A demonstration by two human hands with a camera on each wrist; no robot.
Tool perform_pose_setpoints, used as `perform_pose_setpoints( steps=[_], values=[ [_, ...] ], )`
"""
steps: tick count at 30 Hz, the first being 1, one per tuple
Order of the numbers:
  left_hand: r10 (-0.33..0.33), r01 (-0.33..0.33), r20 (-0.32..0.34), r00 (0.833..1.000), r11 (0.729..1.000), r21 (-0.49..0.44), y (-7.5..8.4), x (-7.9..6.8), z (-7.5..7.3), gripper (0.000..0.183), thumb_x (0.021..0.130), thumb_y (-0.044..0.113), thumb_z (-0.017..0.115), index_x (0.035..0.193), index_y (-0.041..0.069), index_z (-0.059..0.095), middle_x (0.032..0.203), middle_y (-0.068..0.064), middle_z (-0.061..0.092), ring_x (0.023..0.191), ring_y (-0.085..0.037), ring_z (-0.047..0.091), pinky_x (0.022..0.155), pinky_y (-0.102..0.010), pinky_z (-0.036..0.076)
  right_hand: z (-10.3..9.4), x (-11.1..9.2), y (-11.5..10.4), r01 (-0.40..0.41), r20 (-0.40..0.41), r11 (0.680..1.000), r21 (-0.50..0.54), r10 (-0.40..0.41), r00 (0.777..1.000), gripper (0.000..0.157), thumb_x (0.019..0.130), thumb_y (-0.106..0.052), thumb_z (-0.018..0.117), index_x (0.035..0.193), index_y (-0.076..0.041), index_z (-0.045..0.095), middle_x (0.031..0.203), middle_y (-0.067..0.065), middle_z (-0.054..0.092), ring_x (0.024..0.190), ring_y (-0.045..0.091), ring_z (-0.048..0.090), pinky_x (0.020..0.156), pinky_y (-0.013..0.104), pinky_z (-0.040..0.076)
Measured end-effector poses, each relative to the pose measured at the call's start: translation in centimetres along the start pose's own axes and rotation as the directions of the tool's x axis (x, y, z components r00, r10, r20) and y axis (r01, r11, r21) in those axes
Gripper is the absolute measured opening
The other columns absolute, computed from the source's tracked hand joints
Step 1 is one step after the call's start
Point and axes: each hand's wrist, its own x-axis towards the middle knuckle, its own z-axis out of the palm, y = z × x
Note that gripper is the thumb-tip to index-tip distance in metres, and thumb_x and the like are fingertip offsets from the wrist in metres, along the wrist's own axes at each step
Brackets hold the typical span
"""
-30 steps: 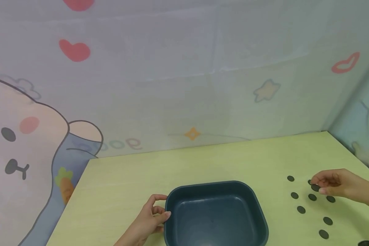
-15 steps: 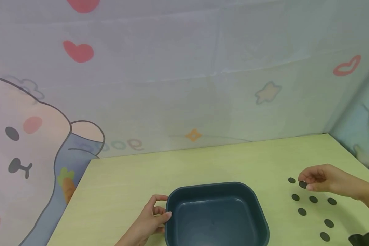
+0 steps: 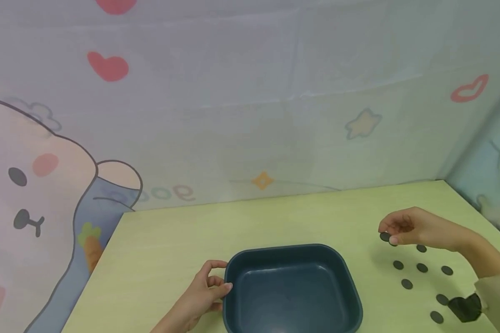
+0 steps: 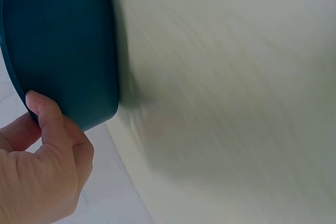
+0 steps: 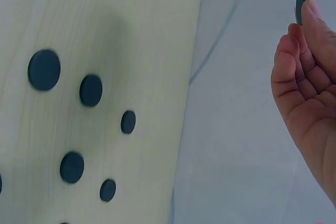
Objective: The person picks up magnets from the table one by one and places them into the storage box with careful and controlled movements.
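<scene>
Above the right side of the table, my right hand [image 3: 422,229] pinches a small black disc [image 3: 385,236] between thumb and fingers. That disc [image 5: 301,9] appears edge-on in the right wrist view, past the thumb tip. Below and beside the hand, several similar black discs [image 3: 422,268] lie flat and scattered on the table. My left hand [image 3: 197,293] grips the left rim of a dark blue rectangular basin [image 3: 289,296], which has rounded corners and nothing in it. In the left wrist view, the fingers hold the basin [image 4: 60,45] near one corner.
The pale yellow-green table [image 3: 183,231] ends at a fabric backdrop [image 3: 216,138] with hearts, stars and a cartoon animal. A black object [image 3: 465,307] at my right sleeve overlaps the discs near the front right.
My right hand has moved left and up, away from the far-right discs, carrying the pinched disc towards the basin. My left hand keeps its grip on the rim.
</scene>
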Motion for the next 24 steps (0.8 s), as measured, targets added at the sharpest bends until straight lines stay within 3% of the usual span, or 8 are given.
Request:
perform_pose_setpoints(
  steps=[7, 24],
  values=[
    [0.007, -0.007, -0.005, 1.0, 1.0, -0.006, -0.2, -0.1, -0.1, 0.05, 0.089, 0.002, 0.06, 0.131, 0.006, 0.035, 0.081, -0.005, 0.05, 0.069, -0.015, 0.058, 0.056, -0.027, 0.05, 0.9, 2.4, -1.0, 0.032, 0.022, 0.999, 0.013, -0.032, 0.999, 0.014, 0.09, -0.004, 0.06, 0.103, -0.002, 0.059, 0.074, 0.004, 0.052, 0.064, 0.014, 0.048, 0.055, 0.029, 0.042],
    [0.035, -0.035, -0.009, 0.999, 0.999, 0.012, -0.2, -0.3, -0.1, 0.048, 0.088, 0.003, 0.061, 0.13, 0.005, 0.037, 0.081, -0.004, 0.05, 0.068, -0.014, 0.056, 0.055, -0.025, 0.049, 1.7, 5.4, -2.4, 0.043, 0.042, 0.998, -0.037, -0.041, 0.998, 0.018, 0.088, -0.01, 0.063, 0.104, -0.002, 0.061, 0.079, -0.001, 0.054, 0.071, 0.011, 0.051, 0.061, 0.027, 0.046]
  ],
)
